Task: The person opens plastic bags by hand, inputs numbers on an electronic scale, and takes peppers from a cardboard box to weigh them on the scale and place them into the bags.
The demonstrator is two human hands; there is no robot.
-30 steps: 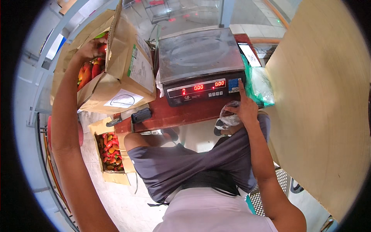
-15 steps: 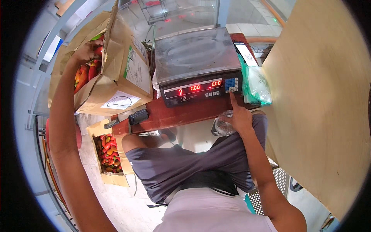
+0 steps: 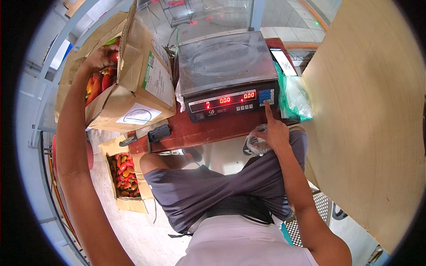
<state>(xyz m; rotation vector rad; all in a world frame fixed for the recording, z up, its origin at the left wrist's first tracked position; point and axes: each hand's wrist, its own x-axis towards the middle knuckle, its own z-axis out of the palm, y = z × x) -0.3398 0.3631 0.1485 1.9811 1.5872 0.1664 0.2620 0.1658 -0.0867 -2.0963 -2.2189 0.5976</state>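
My left hand point(image 3: 98, 61) reaches into a tall cardboard box point(image 3: 141, 91) at the left. Its fingers curl over a red pepper point(image 3: 114, 56); the fingertips are partly hidden. More red and orange peppers point(image 3: 94, 86) lie below the wrist. My right hand point(image 3: 278, 135) has its index finger stretched to the blue keypad of a weighing scale point(image 3: 233, 66). The other fingers are bent round a crumpled clear plastic bag point(image 3: 257, 142). Nothing lies on the scale's metal pan, and its red display is lit.
The scale stands on a dark red table point(image 3: 195, 133). A knife point(image 3: 128, 141) and a black block-like object point(image 3: 159, 133) lie near its left end. On the floor is a smaller box point(image 3: 125, 175) of peppers. Green and white plastic bags point(image 3: 296, 97) and a wooden panel point(image 3: 368, 102) are at the right.
My right index finger has moved slightly up onto the keypad's lower part. The left hand stays in the box almost unmoved, and the display readings look the same.
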